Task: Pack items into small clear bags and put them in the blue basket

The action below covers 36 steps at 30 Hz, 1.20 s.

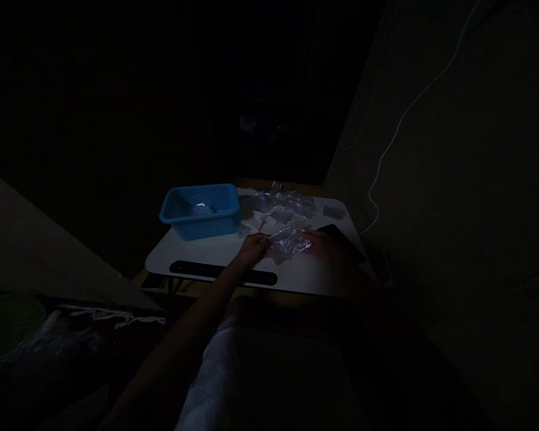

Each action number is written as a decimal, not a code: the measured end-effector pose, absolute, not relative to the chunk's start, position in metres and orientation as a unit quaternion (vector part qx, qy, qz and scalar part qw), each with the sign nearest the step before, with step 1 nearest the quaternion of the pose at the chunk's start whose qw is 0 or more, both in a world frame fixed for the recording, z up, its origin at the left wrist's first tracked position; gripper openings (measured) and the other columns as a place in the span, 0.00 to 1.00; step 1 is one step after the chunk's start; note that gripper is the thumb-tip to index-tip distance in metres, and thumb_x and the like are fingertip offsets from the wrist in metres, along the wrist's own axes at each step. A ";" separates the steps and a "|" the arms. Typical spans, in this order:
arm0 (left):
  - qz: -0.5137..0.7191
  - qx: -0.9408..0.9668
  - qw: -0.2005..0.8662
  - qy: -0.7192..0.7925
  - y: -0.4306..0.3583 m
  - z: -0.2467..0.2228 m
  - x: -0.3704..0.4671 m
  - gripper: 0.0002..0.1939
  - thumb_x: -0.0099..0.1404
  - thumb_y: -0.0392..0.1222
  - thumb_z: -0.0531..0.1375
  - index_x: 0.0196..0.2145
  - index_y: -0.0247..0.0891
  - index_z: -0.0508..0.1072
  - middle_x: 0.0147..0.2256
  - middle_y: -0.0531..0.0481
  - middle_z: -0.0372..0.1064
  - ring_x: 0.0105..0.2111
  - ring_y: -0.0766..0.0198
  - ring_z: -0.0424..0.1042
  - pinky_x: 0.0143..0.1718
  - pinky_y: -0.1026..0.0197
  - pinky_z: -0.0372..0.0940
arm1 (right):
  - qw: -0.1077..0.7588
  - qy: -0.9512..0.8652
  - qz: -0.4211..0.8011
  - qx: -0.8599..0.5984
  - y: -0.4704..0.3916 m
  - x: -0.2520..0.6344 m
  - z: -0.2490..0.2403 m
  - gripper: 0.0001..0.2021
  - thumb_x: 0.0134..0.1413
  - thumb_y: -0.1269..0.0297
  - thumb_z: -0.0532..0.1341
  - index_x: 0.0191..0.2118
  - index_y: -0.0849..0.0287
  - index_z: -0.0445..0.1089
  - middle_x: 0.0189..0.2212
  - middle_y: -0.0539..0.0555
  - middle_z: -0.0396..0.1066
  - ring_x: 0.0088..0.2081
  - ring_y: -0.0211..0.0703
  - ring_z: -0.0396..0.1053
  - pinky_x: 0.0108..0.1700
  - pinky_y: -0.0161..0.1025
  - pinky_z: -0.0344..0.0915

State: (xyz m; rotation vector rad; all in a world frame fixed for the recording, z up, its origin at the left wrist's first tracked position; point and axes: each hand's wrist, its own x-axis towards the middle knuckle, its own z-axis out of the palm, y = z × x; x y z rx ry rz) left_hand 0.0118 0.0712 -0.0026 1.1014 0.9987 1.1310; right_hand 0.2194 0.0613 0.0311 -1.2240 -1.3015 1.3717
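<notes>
Between my two hands, over the white table, is a crinkled clear plastic bag (288,244). My left hand (254,249) pinches its left edge with closed fingers. At the other side my right hand (320,242) grips the bag's right part; this hand is dim and its fingers are partly lost in shadow. Just beyond the hands lies a loose heap of clear plastic bags (291,203), with some whitish pieces (257,220) nearer the blue basin. The blue basin (197,226) stands to the left and holds something small, shiny and clear.
The white table (184,251) has a black slot (220,272) along its front edge. A dark flat object (344,242) lies at the right, near a small grey packet (333,212). A white cable (399,123) hangs along the right wall. The room is very dark.
</notes>
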 end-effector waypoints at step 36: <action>0.434 0.689 0.283 0.506 0.060 -0.010 0.008 0.10 0.53 0.37 0.52 0.27 0.34 0.73 0.25 0.50 0.71 0.27 0.65 0.69 0.29 0.65 0.62 | 0.615 -0.507 0.377 -0.471 0.067 0.212 -0.019 0.21 0.39 0.58 0.57 0.43 0.60 0.64 0.36 0.57 0.70 0.36 0.46 0.69 0.27 0.39 0.69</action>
